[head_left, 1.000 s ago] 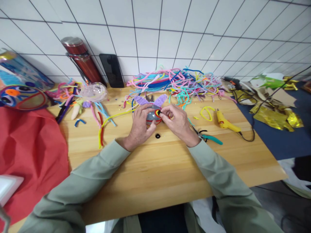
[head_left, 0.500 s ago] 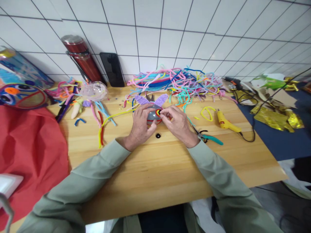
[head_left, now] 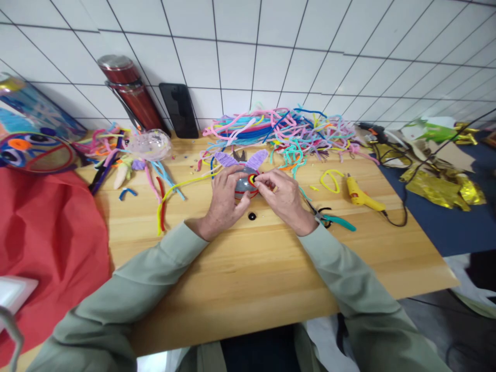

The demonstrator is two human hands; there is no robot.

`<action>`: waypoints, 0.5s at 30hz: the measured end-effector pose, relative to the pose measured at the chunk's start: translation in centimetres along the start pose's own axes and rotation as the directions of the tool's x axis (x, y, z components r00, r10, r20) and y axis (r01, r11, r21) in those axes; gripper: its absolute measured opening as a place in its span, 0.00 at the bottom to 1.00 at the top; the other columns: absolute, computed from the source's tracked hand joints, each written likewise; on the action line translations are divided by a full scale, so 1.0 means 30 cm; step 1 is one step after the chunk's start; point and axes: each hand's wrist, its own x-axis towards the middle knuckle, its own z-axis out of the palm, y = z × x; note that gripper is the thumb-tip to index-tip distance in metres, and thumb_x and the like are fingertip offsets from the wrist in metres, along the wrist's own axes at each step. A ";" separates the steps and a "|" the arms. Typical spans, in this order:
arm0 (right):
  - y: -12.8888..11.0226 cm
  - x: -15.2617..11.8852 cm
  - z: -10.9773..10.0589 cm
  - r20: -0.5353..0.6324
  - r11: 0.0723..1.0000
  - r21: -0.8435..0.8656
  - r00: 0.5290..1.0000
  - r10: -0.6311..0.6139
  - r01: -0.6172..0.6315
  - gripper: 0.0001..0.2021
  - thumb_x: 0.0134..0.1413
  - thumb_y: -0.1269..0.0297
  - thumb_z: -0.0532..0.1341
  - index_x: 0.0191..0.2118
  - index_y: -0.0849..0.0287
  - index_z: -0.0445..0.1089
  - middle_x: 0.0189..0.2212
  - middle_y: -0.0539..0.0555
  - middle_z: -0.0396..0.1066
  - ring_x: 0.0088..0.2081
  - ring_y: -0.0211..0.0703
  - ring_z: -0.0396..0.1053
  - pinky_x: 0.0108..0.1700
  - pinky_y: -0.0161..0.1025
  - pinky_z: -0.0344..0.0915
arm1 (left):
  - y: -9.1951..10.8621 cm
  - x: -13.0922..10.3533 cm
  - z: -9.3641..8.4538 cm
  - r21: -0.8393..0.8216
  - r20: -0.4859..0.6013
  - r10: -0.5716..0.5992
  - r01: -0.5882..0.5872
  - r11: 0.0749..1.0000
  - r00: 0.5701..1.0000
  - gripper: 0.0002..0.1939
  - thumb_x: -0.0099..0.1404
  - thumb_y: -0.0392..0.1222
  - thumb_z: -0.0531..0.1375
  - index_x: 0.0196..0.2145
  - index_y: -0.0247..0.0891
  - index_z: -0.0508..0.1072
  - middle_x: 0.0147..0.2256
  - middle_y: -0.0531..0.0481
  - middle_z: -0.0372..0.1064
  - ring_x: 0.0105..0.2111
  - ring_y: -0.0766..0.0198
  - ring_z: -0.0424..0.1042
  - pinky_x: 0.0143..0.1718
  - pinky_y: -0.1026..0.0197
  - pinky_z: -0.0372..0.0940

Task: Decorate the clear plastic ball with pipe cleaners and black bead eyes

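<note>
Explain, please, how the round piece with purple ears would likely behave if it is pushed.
The round piece may be slippery, since its surface looks shiny. Its curved shape suggests it could roll, though its underside is hidden. Its purple ears would perhaps bend, as they look fuzzy and stick out.

- Single head view: the camera, worn on the person's head, looked forward and down over the wooden table (head_left: 240, 279).
- Facing: it pointed toward twelve o'clock, where the tiled wall (head_left: 277, 70) filled the upper field.
- Range: near; sleeves (head_left: 155, 258) entered from seven and five o'clock, with left hand (head_left: 223, 201) and right hand (head_left: 282, 199) around the centre.
- Coverage: wide, reaching the table's near edge at six o'clock.
</note>
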 end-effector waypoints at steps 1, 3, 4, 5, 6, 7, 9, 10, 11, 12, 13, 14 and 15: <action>0.000 0.000 0.001 -0.004 1.000 -0.002 1.000 -0.007 0.007 0.05 0.67 0.68 0.66 0.38 0.52 0.77 0.35 0.53 0.81 0.40 0.47 0.77 0.45 0.44 0.72 | -0.001 0.000 0.000 0.001 0.001 0.001 -0.001 1.000 1.000 0.21 0.69 0.38 0.63 0.58 0.45 0.68 0.61 0.41 0.72 0.63 0.47 0.70 0.66 0.39 0.64; -0.002 0.000 0.001 -0.010 1.000 -0.010 1.000 -0.021 0.021 0.05 0.67 0.69 0.66 0.38 0.52 0.77 0.35 0.53 0.81 0.40 0.47 0.77 0.45 0.44 0.72 | -0.002 0.000 0.000 -0.001 -0.002 0.005 -0.005 1.000 1.000 0.21 0.69 0.38 0.63 0.58 0.45 0.68 0.61 0.41 0.72 0.63 0.47 0.70 0.66 0.39 0.64; -0.004 0.000 0.000 -0.009 1.000 -0.015 1.000 -0.027 0.026 0.05 0.67 0.69 0.66 0.38 0.52 0.77 0.35 0.53 0.81 0.40 0.47 0.77 0.45 0.43 0.72 | -0.002 0.000 0.000 -0.002 -0.005 0.007 -0.007 1.000 1.000 0.21 0.69 0.38 0.63 0.58 0.45 0.68 0.61 0.40 0.72 0.63 0.47 0.70 0.66 0.39 0.64; -0.005 0.000 -0.002 -0.008 0.999 -0.020 1.000 -0.028 0.028 0.05 0.67 0.69 0.66 0.38 0.52 0.77 0.35 0.53 0.80 0.39 0.46 0.77 0.45 0.43 0.72 | -0.002 0.000 0.000 -0.003 -0.009 0.010 -0.010 1.000 1.000 0.21 0.69 0.38 0.63 0.58 0.45 0.68 0.61 0.40 0.72 0.63 0.47 0.70 0.65 0.40 0.64; -0.007 0.000 -0.005 -0.009 0.999 -0.023 1.000 -0.028 0.028 0.04 0.67 0.69 0.66 0.39 0.52 0.76 0.35 0.52 0.80 0.39 0.46 0.77 0.44 0.43 0.73 | -0.002 0.000 0.000 -0.003 -0.015 0.014 -0.014 1.000 1.000 0.21 0.69 0.38 0.63 0.58 0.44 0.68 0.61 0.40 0.72 0.63 0.47 0.70 0.65 0.40 0.64; -0.010 0.000 -0.008 -0.012 0.999 -0.021 1.000 -0.028 0.028 0.03 0.66 0.69 0.67 0.41 0.53 0.76 0.35 0.52 0.80 0.38 0.45 0.76 0.44 0.42 0.73 | -0.001 0.000 0.001 -0.002 -0.021 0.017 -0.018 1.000 1.000 0.21 0.70 0.38 0.63 0.58 0.44 0.68 0.60 0.40 0.72 0.63 0.48 0.70 0.65 0.41 0.64; -0.013 0.001 -0.016 -0.026 0.999 -0.009 0.999 -0.035 0.034 0.03 0.66 0.69 0.66 0.42 0.53 0.76 0.35 0.52 0.79 0.37 0.45 0.75 0.43 0.42 0.73 | 0.000 0.000 0.001 0.001 -0.034 0.024 -0.024 1.000 0.999 0.21 0.70 0.38 0.63 0.58 0.43 0.68 0.60 0.40 0.72 0.63 0.48 0.70 0.65 0.42 0.64; -0.014 0.002 -0.019 -0.030 0.999 -0.005 0.999 -0.041 0.041 0.03 0.66 0.69 0.66 0.42 0.54 0.75 0.36 0.52 0.78 0.36 0.44 0.75 0.42 0.42 0.73 | 0.000 0.000 0.001 0.002 -0.038 0.029 -0.029 1.000 0.999 0.21 0.70 0.38 0.63 0.58 0.43 0.68 0.60 0.40 0.72 0.63 0.48 0.70 0.65 0.42 0.64; -0.014 0.003 -0.022 -0.028 0.999 -0.007 0.998 -0.048 0.048 0.03 0.66 0.70 0.65 0.42 0.54 0.75 0.36 0.52 0.77 0.36 0.44 0.75 0.42 0.42 0.72 | 0.001 0.000 0.002 0.002 -0.040 0.033 -0.033 0.999 0.999 0.21 0.69 0.37 0.63 0.59 0.43 0.68 0.60 0.39 0.72 0.63 0.48 0.70 0.65 0.43 0.64; -0.014 0.004 -0.024 -0.021 0.998 -0.014 0.998 -0.057 0.057 0.04 0.66 0.70 0.65 0.41 0.54 0.75 0.36 0.52 0.77 0.36 0.44 0.74 0.42 0.42 0.72 | 0.001 0.000 0.002 0.002 -0.042 0.037 -0.037 0.999 0.998 0.21 0.69 0.37 0.63 0.59 0.43 0.68 0.61 0.39 0.72 0.63 0.48 0.70 0.65 0.43 0.64; -0.013 0.004 -0.024 -0.011 0.998 -0.024 0.998 -0.067 0.066 0.05 0.66 0.71 0.64 0.40 0.53 0.75 0.36 0.53 0.77 0.37 0.45 0.74 0.42 0.42 0.72 | 0.001 0.000 0.002 0.001 -0.044 0.039 -0.039 0.999 0.998 0.21 0.69 0.37 0.63 0.59 0.43 0.68 0.61 0.39 0.72 0.63 0.48 0.70 0.65 0.43 0.64; -0.011 0.004 -0.023 0.001 0.997 -0.035 0.997 -0.076 0.076 0.05 0.66 0.72 0.64 0.40 0.53 0.75 0.36 0.53 0.77 0.37 0.45 0.75 0.43 0.42 0.72 | 0.001 0.000 0.002 -0.001 -0.045 0.039 -0.039 0.999 0.998 0.22 0.69 0.37 0.63 0.59 0.43 0.68 0.61 0.39 0.73 0.63 0.48 0.71 0.65 0.43 0.64; -0.009 0.004 -0.021 0.011 0.995 -0.045 0.996 -0.084 0.085 0.06 0.66 0.72 0.63 0.40 0.53 0.75 0.36 0.53 0.77 0.38 0.45 0.75 0.43 0.42 0.73 | 0.002 0.000 0.002 -0.003 -0.046 0.037 -0.038 0.999 0.998 0.21 0.69 0.37 0.63 0.58 0.43 0.68 0.61 0.40 0.73 0.63 0.48 0.71 0.65 0.43 0.64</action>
